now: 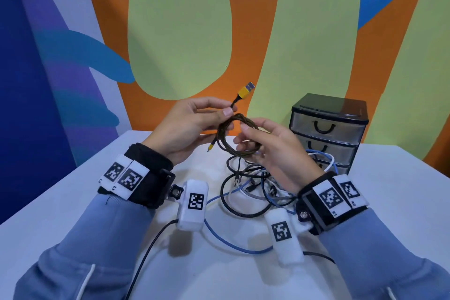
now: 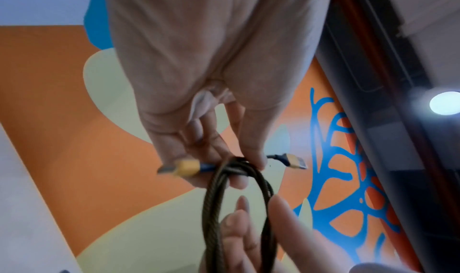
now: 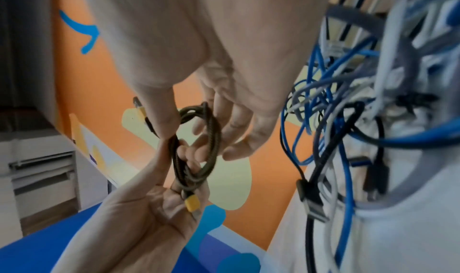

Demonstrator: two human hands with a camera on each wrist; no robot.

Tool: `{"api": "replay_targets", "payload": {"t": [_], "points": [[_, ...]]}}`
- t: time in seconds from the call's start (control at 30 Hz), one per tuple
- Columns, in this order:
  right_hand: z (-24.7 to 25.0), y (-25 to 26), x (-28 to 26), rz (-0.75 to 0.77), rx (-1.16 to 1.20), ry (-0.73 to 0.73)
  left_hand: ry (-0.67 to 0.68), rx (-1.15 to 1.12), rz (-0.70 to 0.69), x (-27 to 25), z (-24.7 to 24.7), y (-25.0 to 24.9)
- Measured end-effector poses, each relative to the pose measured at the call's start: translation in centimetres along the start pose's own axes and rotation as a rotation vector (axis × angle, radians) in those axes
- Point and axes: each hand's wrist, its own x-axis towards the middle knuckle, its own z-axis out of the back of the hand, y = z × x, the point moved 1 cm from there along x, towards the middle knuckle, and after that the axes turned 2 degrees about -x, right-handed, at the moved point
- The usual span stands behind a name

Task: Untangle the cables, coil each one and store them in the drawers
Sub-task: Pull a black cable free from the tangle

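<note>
A person holds a small coil [image 1: 237, 135] of dark braided cable in the air above a white counter [image 1: 60, 202]. The left hand [image 1: 187, 126] pinches the coil near its top between thumb and fingers, so its grip is closed on the cable. A yellow USB plug [image 1: 246, 91] sticks up past the left fingertips, and a smaller yellow plug [image 1: 210, 146] hangs at the coil's left side. The right hand [image 1: 272, 148] touches the coil's right side with fingers curled loosely around the loops; its grip is lightly on the coil too. Below the hands, a tangle [image 1: 253, 182] of black, blue, white and grey cables lies on the counter. Just behind the tangle, at the right, stands a small chest [image 1: 328, 129] of three clear drawers with black handles, all closed. A colourful mural [image 1: 182, 31] fills the wall behind.
</note>
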Motion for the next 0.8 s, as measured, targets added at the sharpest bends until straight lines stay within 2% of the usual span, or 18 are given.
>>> {"api": "replay_targets", "payload": {"t": [0.1, 0.2, 0.3, 0.43, 0.6, 0.7, 0.8], "points": [[-0.4, 0.0, -0.2, 0.03, 0.126, -0.004, -0.056, -0.127, 0.009, 0.2, 0.3, -0.2], [-0.5, 0.1, -0.1, 0.088, 0.188, -0.073, 0.013, -0.17, 0.014, 0.0, 0.3, -0.3], [-0.2, 0.0, 0.1, 0.14, 0.046, -0.128, 0.143, -0.138, 0.022, -0.3, -0.2, -0.1], [-0.8, -0.1, 0.1, 0.147, -0.074, -0.111, 0.194, -0.054, 0.013, -0.2, 0.1, 0.3], [-0.8, 0.7, -0.1, 0.042, 0.239, -0.042, 0.174, 0.021, -0.039, -0.1, -0.3, 0.6], [-0.4, 0.8, -0.2, 0.015, 0.307, -0.032, 0.148, 0.036, -0.056, 0.1, -0.4, 0.3], [-0.7, 0.5, -0.3, -0.015, 0.355, -0.024, 0.099, 0.164, -0.039, 0.2, -0.4, 0.3]]}}
